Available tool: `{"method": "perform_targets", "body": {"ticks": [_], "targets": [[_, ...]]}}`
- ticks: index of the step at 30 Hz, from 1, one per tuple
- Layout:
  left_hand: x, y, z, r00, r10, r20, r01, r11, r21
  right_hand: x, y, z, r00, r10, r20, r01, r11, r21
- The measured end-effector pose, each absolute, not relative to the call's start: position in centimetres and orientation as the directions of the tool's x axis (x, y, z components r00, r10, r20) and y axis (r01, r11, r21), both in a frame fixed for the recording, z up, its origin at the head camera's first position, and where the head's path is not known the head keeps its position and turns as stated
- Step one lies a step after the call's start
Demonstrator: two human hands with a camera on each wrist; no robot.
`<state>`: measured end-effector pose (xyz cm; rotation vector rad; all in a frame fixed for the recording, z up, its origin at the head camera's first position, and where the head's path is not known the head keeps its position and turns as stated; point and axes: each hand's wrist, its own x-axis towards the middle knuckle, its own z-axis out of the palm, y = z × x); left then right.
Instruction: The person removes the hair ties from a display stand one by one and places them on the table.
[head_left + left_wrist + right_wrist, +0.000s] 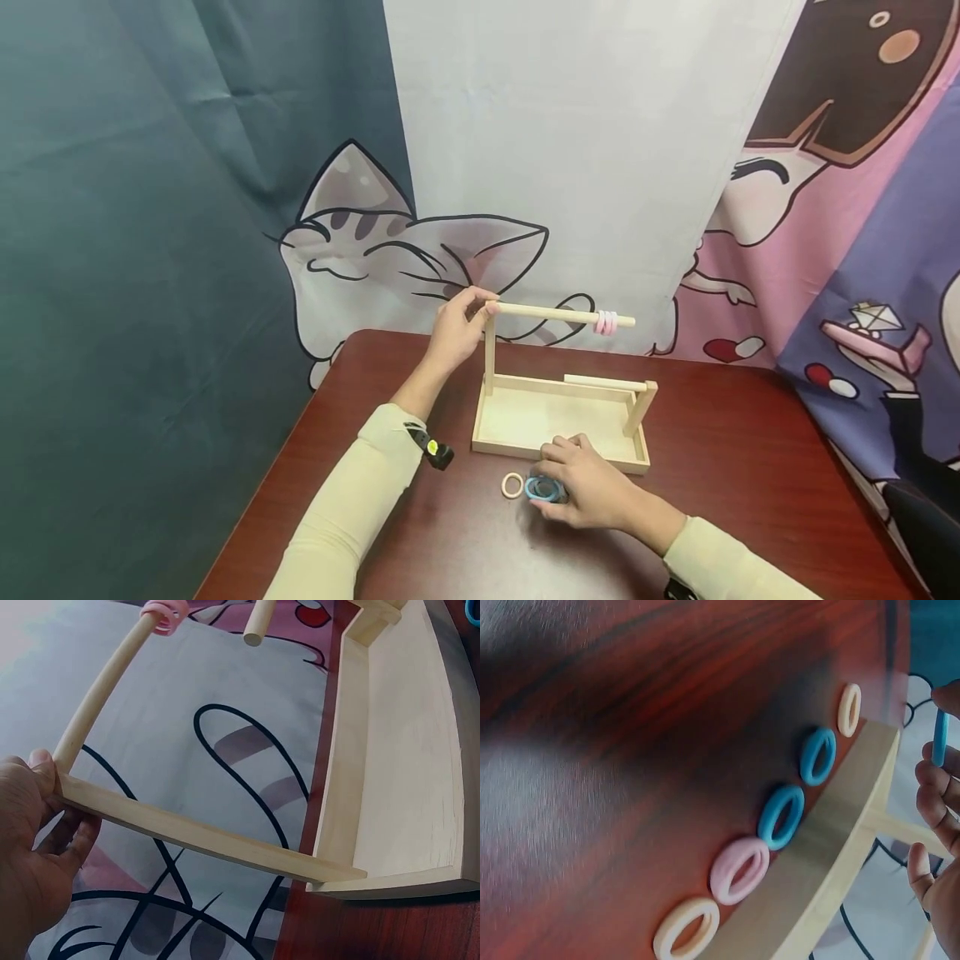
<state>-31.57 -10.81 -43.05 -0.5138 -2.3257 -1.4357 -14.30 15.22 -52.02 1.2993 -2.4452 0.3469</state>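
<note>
With thumb and fingers my left hand pinches the top of a tall wooden post, where a round wooden rod joins it. Several pink and white rings hang near the rod's free end. My right hand holds a blue ring between thumb and fingertips, above the table in front of the wooden tray. Along the tray's side in the right wrist view lie a pink ring, two blue rings and two natural wood rings; my right hand hides most of them from the head view.
A shorter post with a second rod rises from the tray's right end. The stand is on a dark red table. Behind the table hangs a printed cloth with cartoon figures.
</note>
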Motion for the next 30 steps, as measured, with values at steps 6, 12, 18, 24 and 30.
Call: {"method": "perform_targets", "body": {"ticks": [6, 12, 18, 24, 30], "targets": [[-31.6, -10.8, -43.1, -0.874, 0.116, 0.472, 0.475, 0.408, 0.779, -14.1, 14.3, -53.1, -0.536, -0.767, 0.353, -0.831, 0.553, -0.060], [-31.6, -10.8, -43.4, -0.870, 0.120, 0.478, 0.483, 0.400, 0.779, -13.8, 13.9, -53.8, -0.565, -0.781, 0.266, -0.822, 0.562, -0.095], [-31.6, -10.6, -43.4, -0.866, 0.116, 0.487, 0.490, 0.397, 0.776, -13.6, 13.3, -54.3, -0.592, -0.778, 0.209, -0.806, 0.574, -0.146], [-31.6, -10.5, -43.2, -0.857, 0.118, 0.502, 0.504, 0.400, 0.766, -13.5, 12.8, -54.8, -0.566, -0.796, 0.215, -0.824, 0.553, -0.120], [-31.5, -10.6, -43.4, -0.858, 0.111, 0.501, 0.498, 0.413, 0.762, -13.3, 12.4, -55.3, -0.529, -0.818, 0.226, -0.847, 0.528, -0.071]]}}
